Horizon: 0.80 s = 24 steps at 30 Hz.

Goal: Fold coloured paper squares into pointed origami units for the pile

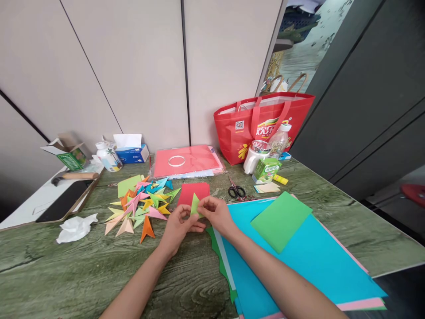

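Between my two hands is a small piece of folded yellow-green paper [195,204], its pointed tip upward. My left hand [181,225] pinches its lower left side. The fingers of my right hand [215,212] are closed on its right edge. Just behind the hands lies a stack of red paper squares [195,191]. A pile of folded paper pieces [133,206] in many colours spreads to the left, with an orange one [147,229] nearest me. Under my right forearm lie large blue sheets [299,270], topped by a green sheet [281,221].
Scissors [236,189] lie behind the blue sheets. A green box [266,170], a white mug [254,160], a bottle [280,141] and a red bag [232,133] stand at the back right. To the left are a crumpled tissue [76,228], a phone [64,201], a hammer [76,176] and a tissue box [133,154].
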{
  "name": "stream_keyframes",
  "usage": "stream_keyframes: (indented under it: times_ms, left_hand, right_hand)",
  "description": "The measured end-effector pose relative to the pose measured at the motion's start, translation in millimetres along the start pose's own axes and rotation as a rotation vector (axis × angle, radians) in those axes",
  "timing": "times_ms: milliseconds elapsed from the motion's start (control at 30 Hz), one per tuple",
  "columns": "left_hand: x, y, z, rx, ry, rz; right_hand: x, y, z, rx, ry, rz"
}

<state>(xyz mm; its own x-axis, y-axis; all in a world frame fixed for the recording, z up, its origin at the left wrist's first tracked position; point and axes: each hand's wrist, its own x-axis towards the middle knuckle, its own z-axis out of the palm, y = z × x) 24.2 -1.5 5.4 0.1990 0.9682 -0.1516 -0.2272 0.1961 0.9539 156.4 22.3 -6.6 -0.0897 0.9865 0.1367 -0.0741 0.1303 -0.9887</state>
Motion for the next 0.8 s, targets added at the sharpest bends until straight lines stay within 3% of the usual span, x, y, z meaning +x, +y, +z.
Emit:
stream_keyframes:
  times_ms: [267, 400, 633, 800]
  left_hand:
    - [2, 4, -7.6, -0.137, -0.038, -0.232]
    - [4, 3, -11.5, -0.227, -0.056, -0.280]
    - [4, 2, -12.6, -0.231, -0.078, -0.298]
    - [4, 3, -11.4, -0.235, -0.079, -0.299]
  right_hand:
    - [0, -5, -1, -0.056, 0.024, -0.055]
    - [-1, -4, 1, -0.032, 0.054, -0.060]
    - [-1, -3, 2, 0.132, 0.036, 0.091]
    - [-2, -5, 2, 0.109, 0.055, 0.071]
